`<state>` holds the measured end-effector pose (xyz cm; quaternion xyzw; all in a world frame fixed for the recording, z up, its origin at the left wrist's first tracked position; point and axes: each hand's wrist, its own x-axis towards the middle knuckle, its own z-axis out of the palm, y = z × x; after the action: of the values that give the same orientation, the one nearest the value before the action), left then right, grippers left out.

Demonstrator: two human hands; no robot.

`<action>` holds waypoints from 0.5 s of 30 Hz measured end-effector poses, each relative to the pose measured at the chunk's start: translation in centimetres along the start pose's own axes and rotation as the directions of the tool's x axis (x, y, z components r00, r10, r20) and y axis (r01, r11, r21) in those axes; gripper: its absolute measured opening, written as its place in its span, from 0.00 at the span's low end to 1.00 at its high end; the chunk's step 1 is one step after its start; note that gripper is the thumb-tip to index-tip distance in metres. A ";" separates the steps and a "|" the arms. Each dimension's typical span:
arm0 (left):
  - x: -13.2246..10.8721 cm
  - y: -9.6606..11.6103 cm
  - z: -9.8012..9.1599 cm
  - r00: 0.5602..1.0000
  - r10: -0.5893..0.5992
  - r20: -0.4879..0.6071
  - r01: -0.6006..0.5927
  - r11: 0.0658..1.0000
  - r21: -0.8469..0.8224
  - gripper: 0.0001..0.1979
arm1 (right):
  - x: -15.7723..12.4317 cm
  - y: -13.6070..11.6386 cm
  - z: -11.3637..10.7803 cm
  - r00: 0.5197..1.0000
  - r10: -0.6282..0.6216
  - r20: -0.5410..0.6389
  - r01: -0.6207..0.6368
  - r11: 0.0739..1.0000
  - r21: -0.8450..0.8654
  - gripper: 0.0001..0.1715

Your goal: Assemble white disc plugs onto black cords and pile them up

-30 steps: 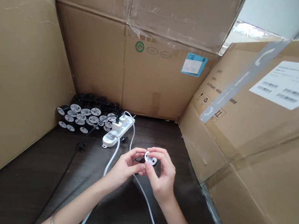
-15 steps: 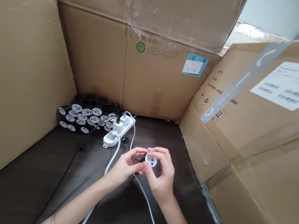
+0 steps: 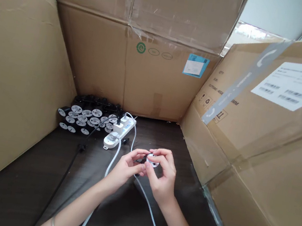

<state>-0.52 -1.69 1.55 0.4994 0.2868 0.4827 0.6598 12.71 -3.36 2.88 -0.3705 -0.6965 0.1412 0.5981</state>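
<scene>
Between both hands is a small black device with a round white face (image 3: 154, 164), which is turned toward the right and carries dark marks. My left hand (image 3: 129, 164) is closed around its dark body from the left, thumb below and fingers above. On the other side, my right hand (image 3: 163, 175) pinches the rim, its thumb at the lower edge and its fingers over the top and across part of the face. The fingers hide much of the body. A thin grey-white cable (image 3: 149, 205) runs under the hands.
A stack of similar black devices with white faces (image 3: 82, 118) lies at the back left. Beside it, a white power strip (image 3: 110, 139) holds several plugs. A black cable (image 3: 63, 175) crosses the dark tabletop (image 3: 18, 187). Cardboard boxes (image 3: 156, 82) wall in the back and both sides.
A finger of my right hand has moved across the white face and covers more of it. The hands stay in nearly the same place, and the view shifts slightly.
</scene>
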 end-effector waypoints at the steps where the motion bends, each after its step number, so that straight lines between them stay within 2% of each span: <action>1: 0.0 0.0 0.0 1.000 -0.004 -0.002 0.004 1.000 -0.002 0.20 | 0.0 0.0 0.0 1.000 0.001 0.004 -0.001 1.000 -0.004 0.04; 5: 0.0 0.1 -0.1 1.000 -0.012 -0.023 0.011 1.000 -0.007 0.19 | -0.1 0.0 -0.1 1.000 0.005 0.020 -0.005 1.000 0.006 0.09; 8: 0.0 0.0 -0.3 1.000 -0.013 -0.016 0.013 1.000 -0.019 0.19 | -0.2 0.3 0.0 0.998 0.055 0.015 -0.056 0.995 0.079 0.12; 12: 0.0 -0.2 -0.5 0.999 -0.031 0.030 0.031 1.000 0.000 0.20 | -0.1 0.7 0.3 0.974 0.225 0.007 -0.218 0.935 0.281 0.08; 15: 0.1 -0.4 -0.6 0.999 -0.032 0.024 0.032 0.999 0.025 0.20 | 0.0 1.0 0.6 0.939 0.344 0.010 -0.316 0.849 0.423 0.12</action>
<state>-0.83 -1.35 1.00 0.5087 0.2923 0.4624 0.6648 12.52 -2.55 2.14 -0.3520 -0.5558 0.3753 0.6530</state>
